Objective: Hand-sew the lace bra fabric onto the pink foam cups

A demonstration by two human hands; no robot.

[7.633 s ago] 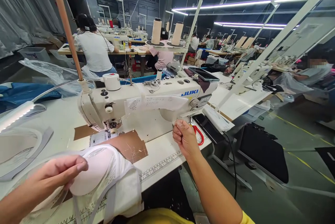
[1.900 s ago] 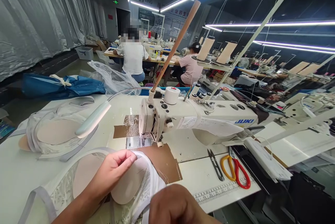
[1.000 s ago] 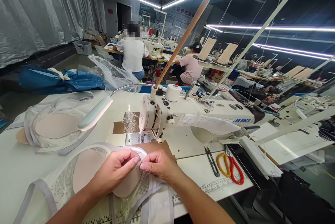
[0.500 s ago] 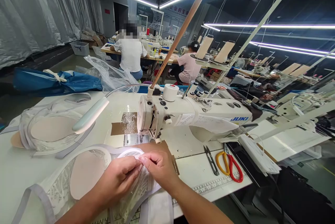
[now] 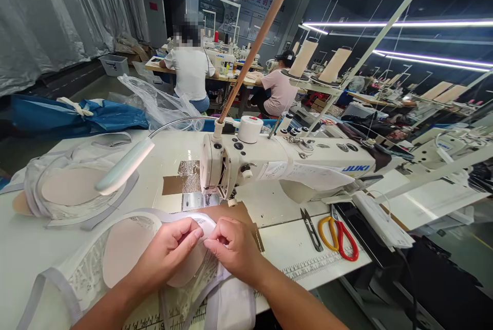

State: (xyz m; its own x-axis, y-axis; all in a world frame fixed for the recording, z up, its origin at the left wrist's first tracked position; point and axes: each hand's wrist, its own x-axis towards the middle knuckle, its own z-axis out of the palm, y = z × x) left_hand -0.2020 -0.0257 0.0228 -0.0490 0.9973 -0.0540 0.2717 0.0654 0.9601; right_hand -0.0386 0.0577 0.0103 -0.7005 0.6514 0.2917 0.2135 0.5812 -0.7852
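A white lace bra with pale cup pads and lilac-grey edging lies on the table before the sewing machine. My left hand is closed in a pinch over the bra's nearer cup, thumb against the bent forefinger. Just to its right, my right hand is also pinched closed, its fingertips at the same cup's upper edge. A small gap separates the two pinches. What lies between the fingertips is too small to make out. Part of the cup is hidden beneath both hands.
Thread snips and scissors with yellow and red handles lie to the right. Another bra rests at the left under a lamp. A thread cone tops the machine. Two people sit working farther back.
My hands, whose fingertips met at the cup edge before, have drawn slightly apart. More of the cup pad shows between them. The view has shifted a little.
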